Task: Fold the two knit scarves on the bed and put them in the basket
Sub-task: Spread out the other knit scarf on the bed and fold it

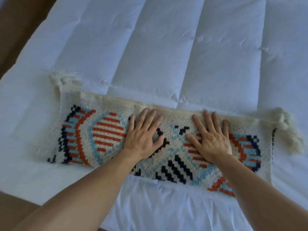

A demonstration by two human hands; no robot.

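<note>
A cream knit scarf (103, 135) with orange, light blue and navy patterns lies flat across the bed, running left to right. Cream tassels stick out at its far left (61, 79) and right (286, 129) corners. My left hand (143, 137) presses flat on the scarf's middle, fingers straight and spread. My right hand (211, 139) lies flat on the scarf to the right of it, fingers straight. Neither hand grips the cloth. A second scarf and a basket are not in view.
The scarf lies on a white quilted duvet (166, 55) that covers the bed. A brown floor (15, 30) shows past the bed's left edge.
</note>
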